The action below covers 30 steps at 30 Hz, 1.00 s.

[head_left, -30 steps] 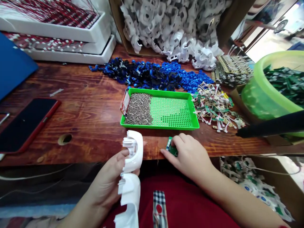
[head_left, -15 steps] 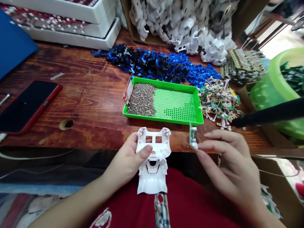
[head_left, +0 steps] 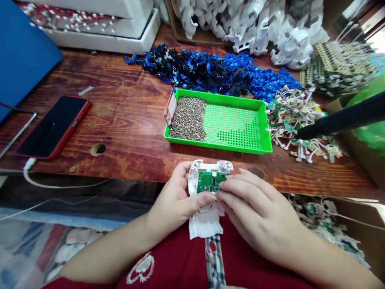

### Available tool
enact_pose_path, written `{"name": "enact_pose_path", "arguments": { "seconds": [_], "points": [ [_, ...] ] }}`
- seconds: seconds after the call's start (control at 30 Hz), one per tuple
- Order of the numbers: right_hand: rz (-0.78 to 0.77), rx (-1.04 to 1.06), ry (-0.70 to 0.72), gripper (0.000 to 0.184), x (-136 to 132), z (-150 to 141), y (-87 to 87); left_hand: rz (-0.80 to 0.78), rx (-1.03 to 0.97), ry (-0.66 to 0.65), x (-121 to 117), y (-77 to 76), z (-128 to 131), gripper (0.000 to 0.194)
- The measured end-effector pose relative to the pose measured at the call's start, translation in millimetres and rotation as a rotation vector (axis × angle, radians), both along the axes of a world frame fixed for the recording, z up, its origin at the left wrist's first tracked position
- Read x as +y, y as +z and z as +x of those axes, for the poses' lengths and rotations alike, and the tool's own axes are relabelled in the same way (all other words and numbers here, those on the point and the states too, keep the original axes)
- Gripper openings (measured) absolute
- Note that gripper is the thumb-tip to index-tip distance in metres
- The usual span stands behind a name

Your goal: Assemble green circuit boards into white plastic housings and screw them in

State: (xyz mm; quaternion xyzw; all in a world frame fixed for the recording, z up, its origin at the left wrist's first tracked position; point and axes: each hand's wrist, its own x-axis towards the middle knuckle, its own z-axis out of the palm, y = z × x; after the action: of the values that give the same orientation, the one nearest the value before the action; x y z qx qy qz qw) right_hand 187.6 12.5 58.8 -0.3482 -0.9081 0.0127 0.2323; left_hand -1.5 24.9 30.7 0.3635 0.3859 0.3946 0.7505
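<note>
My left hand (head_left: 177, 200) grips a white plastic housing (head_left: 205, 226) by its left side, the thumb lying across the front just below a green circuit board (head_left: 210, 180). The board lies in the upper part of the housing, with small dark chips and a white connector facing up. My right hand (head_left: 255, 204) has its fingertips closed on the board's right edge and the housing's side. Part of the board and the housing's right side are hidden behind these fingers. Beyond both hands is a green perforated tray (head_left: 240, 148) with small metal screws (head_left: 189, 119) heaped in its left half.
Blue and black plastic parts (head_left: 204, 72) lie behind the tray. To its right are wired small boards (head_left: 294, 116) and a black rod-like tool (head_left: 339, 116). A phone (head_left: 55, 126) rests at left. White housings (head_left: 288, 40) fill a box at the back.
My left hand has turned the housing so its inner side faces up. My right hand has picked up the circuit board and brought it left into the housing.
</note>
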Motion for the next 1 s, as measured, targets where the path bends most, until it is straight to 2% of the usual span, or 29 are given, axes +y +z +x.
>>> {"name": "enact_pose_path", "arguments": {
  "seconds": [0.17,0.37,0.47,0.53,0.6,0.67,0.7,0.77,0.83,0.9,1.0],
  "points": [
    [-0.017,-0.027,-0.029,0.018,4.7,-3.8,-3.8,-0.002,0.074,-0.003,-0.1,2.7,1.7,0.048],
    [-0.151,-0.059,-0.138,0.016,4.6,-8.0,-7.1,-0.067,0.212,0.053,-4.0,7.6,4.9,0.039],
    [-0.14,-0.055,-0.126,0.017,3.3,-8.6,-4.9,-0.06,0.228,0.06,-4.4,7.4,5.3,0.038],
    [-0.127,-0.003,-0.111,0.02,1.8,-7.1,-2.8,-0.05,0.212,0.066,-3.1,8.0,5.6,0.037],
    [-0.128,0.153,-0.207,0.026,0.1,-3.7,-2.4,-0.064,0.173,0.077,-1.5,9.2,6.2,0.036],
    [-0.253,0.401,-0.38,0.037,-0.6,-0.1,-5.0,-0.088,0.129,0.087,-0.7,10.5,7.4,0.035],
    [-0.398,0.52,-0.43,0.041,-0.4,1.1,-7.2,-0.096,0.115,0.091,-0.9,11.0,8.0,0.034],
    [-0.77,0.675,-0.411,0.042,0.9,1.5,-11.9,-0.094,0.104,0.089,-2.6,11.1,9.1,0.032],
    [-1.031,0.718,-0.363,0.029,2.7,-0.6,-15.1,-0.08,0.107,0.075,-5.5,9.9,9.3,0.032],
    [-1.103,0.738,-0.396,0.019,4.3,-3.9,-16.4,-0.055,0.129,0.062,-8.2,7.4,8.3,0.032],
    [-1.125,0.758,-0.421,0.019,8.3,-8.7,-17.2,-0.001,0.204,0.078,-8.9,2.8,4.5,0.033]
  ]
}}
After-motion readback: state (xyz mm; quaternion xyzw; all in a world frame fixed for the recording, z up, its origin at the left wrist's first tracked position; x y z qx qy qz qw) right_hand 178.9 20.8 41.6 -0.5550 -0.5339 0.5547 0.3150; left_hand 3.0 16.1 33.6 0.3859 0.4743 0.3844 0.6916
